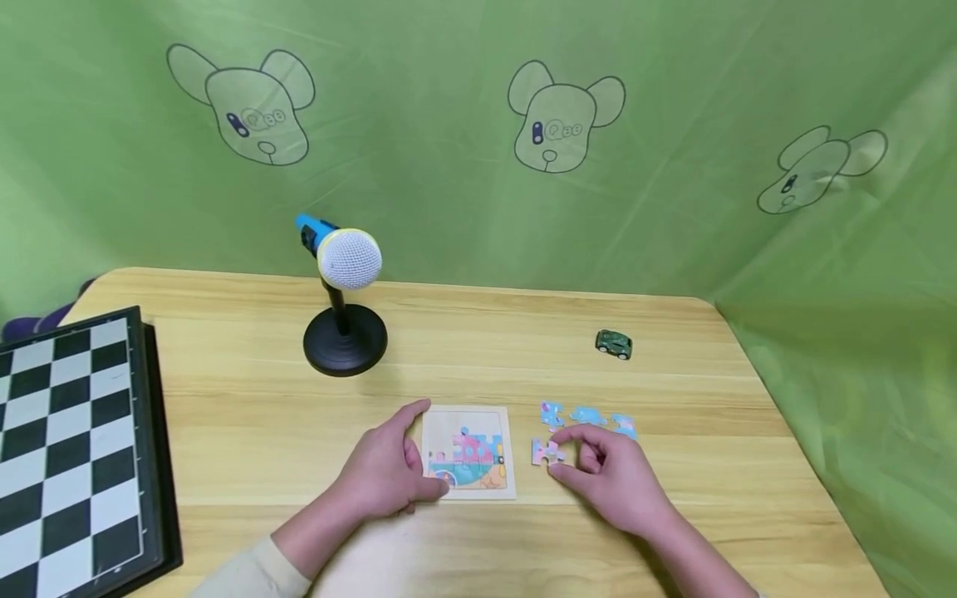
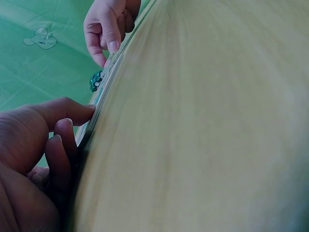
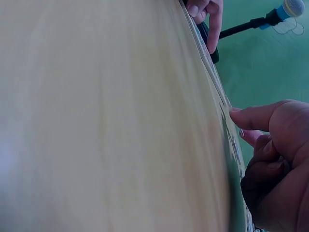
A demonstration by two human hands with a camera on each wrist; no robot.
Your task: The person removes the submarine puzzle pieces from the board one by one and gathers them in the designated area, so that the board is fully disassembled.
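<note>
A small square jigsaw board (image 1: 511, 465) with a pale frame lies on the table, its lower part filled with pink and blue-green pieces. My left hand (image 1: 385, 469) rests at its left side, index finger by the upper left corner and thumb pressing the lower left; in the left wrist view the thumb (image 2: 87, 112) touches the board's edge. To the right, my right hand (image 1: 613, 473) pinches a pink jigsaw piece (image 1: 537, 453) between thumb and index finger, close over the table. Its other fingers (image 3: 263, 176) are curled in. Several loose blue pieces (image 1: 587, 415) lie just beyond this hand.
A toy microphone (image 1: 349, 259) on a round black stand (image 1: 345, 353) is behind the board to the left. A green toy car (image 1: 614, 344) sits at the back right. The checkered game board (image 1: 75, 448) covers the table's left end. A green curtain (image 1: 449, 166) hangs behind.
</note>
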